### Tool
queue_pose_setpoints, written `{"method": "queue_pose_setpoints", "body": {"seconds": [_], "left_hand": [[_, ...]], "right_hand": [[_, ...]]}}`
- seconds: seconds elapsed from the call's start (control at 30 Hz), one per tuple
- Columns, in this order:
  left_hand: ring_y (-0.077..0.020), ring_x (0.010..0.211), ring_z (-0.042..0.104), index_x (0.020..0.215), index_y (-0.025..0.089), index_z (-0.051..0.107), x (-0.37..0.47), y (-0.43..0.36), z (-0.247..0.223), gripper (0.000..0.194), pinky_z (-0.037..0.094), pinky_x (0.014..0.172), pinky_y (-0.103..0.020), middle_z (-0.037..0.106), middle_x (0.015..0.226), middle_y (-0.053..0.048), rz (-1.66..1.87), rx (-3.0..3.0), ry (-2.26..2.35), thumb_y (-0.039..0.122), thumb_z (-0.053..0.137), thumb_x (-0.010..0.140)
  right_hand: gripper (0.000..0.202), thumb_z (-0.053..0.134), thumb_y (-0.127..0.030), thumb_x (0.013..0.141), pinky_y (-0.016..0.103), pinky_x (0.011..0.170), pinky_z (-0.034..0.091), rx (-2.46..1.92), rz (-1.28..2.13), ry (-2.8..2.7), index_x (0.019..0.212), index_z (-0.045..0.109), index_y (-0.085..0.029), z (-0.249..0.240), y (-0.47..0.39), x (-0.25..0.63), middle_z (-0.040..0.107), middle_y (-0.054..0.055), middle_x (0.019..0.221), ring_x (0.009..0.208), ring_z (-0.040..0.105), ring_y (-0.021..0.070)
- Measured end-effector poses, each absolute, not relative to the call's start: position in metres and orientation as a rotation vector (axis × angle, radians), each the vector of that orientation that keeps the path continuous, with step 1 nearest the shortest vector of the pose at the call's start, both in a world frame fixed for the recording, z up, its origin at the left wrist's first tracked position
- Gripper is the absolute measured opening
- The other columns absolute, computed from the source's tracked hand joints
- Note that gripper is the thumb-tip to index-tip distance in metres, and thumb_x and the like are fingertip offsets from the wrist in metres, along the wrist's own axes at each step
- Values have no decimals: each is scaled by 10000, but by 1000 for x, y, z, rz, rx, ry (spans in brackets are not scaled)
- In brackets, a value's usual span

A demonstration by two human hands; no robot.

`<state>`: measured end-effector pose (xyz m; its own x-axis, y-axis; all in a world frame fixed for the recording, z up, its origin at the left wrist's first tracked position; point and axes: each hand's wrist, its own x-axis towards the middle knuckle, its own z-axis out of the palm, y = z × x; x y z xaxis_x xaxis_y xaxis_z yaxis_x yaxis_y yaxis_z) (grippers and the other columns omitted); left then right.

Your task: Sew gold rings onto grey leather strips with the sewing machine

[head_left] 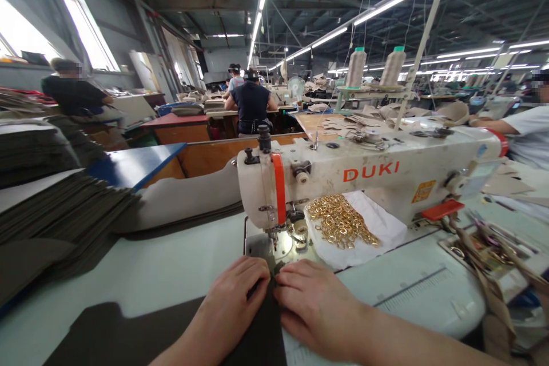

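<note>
Both of my hands meet just in front of the needle of a white sewing machine marked DUKI. My left hand has its fingers bent and pressed together on the edge of a dark fabric piece. Opposite it, my right hand pinches the same fabric edge with curled fingers. The fabric runs from the metal needle plate back under my left forearm. What lies exactly between the fingertips is mostly hidden. Gold metal rings lie heaped on a white cloth to the right of the needle.
Stacked dark fabric pieces and a grey piece lie at the left. Beige straps hang by a parts tray at the right. Two thread cones stand above the machine. Several people sit at other stations.
</note>
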<state>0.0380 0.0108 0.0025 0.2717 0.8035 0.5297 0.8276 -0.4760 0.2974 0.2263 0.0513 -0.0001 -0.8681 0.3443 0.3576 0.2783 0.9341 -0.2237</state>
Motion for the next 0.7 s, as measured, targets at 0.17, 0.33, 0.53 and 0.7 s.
{"method": "queue_pose_setpoints", "body": {"seconds": [0.17, 0.33, 0.53, 0.7], "left_hand": [[-147, 673, 653, 730, 231, 569, 38, 10, 4, 183, 542, 658, -250, 682, 715, 16, -1032, -2467, -1580, 143, 456, 845], [-146, 695, 659, 732, 232, 591, 38, 11, 5, 172, 541, 667, -245, 689, 730, 16, -1056, -2473, -1634, 144, 481, 832], [-148, 683, 659, 694, 236, 597, 39, 11, 10, 172, 537, 656, -236, 683, 709, 19, -1046, -2487, -1785, 133, 505, 796], [-152, 687, 655, 690, 232, 585, 40, 11, 11, 176, 535, 655, -239, 680, 712, 13, -1023, -2487, -1748, 134, 490, 802]], "right_hand": [[159, 538, -248, 874, 339, 983, 395, -469, 246, -2693, 953, 633, -149, -2, 51, 227, 660, 82, 1024, 1035, 550, 220], [155, 544, -246, 868, 333, 990, 384, -461, 249, -2683, 951, 629, -148, -3, 52, 227, 657, 82, 1026, 1033, 548, 216], [145, 545, -239, 866, 328, 977, 391, -441, 272, -2701, 930, 633, -144, -1, 54, 225, 660, 86, 992, 1016, 551, 210], [145, 545, -233, 867, 332, 973, 395, -450, 267, -2700, 932, 635, -140, 0, 54, 226, 660, 92, 1004, 1018, 551, 215]]}}
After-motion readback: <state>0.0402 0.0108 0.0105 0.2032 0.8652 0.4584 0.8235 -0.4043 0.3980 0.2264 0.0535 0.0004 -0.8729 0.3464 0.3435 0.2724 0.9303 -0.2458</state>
